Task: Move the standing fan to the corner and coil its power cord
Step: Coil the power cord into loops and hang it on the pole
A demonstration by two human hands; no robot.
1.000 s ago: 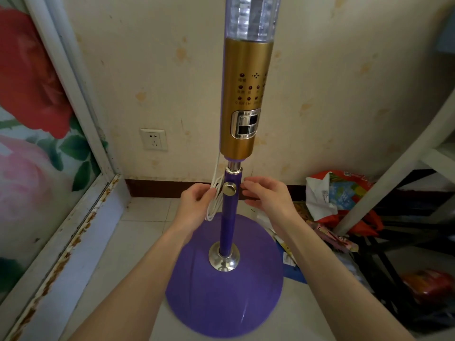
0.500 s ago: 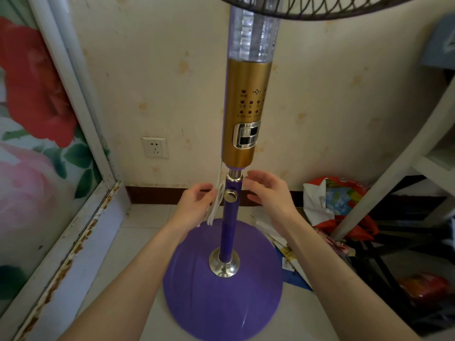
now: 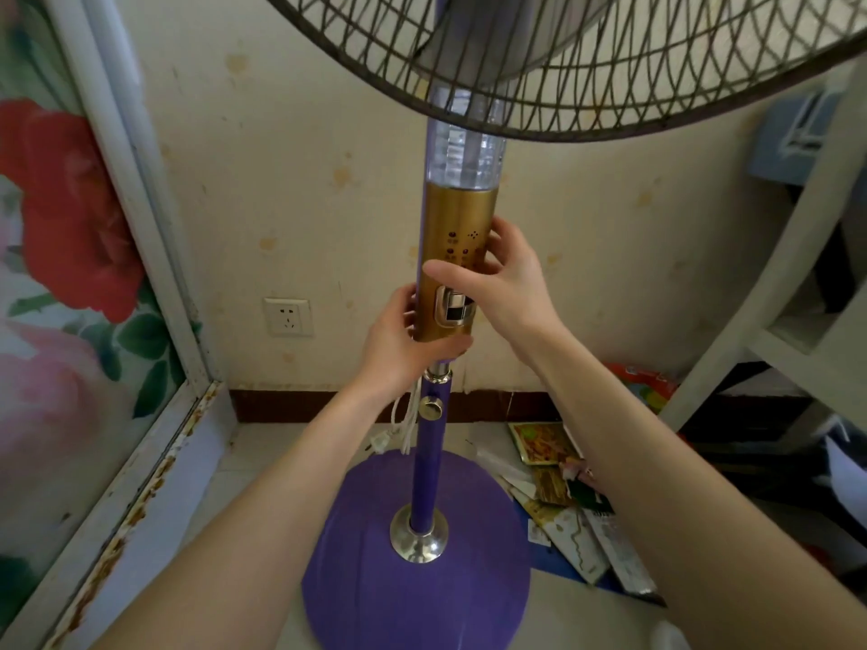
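The standing fan stands upright on its round purple base (image 3: 413,598), close to the wall corner. Its purple pole (image 3: 429,462) rises to a gold control column (image 3: 462,218), with the dark wire grille (image 3: 586,63) overhead. My left hand (image 3: 403,349) wraps the bottom of the gold column. My right hand (image 3: 502,283) grips the column a little higher, thumb across the front. The white power cord (image 3: 408,424) hangs in loops beside the pole just below my left hand, its plug (image 3: 377,443) dangling at the left.
A wall socket (image 3: 287,316) sits on the stained wall at the left. A flower-patterned sliding door with a rusty frame (image 3: 140,466) borders the left side. Packets and papers (image 3: 563,490) litter the floor at the right, beside a white slanted shelf frame (image 3: 760,293).
Both hands have risen from the pole's knob height to the gold column and closed on it. The cord loops now hang free beside the pole. My view has tilted up, showing the grille.
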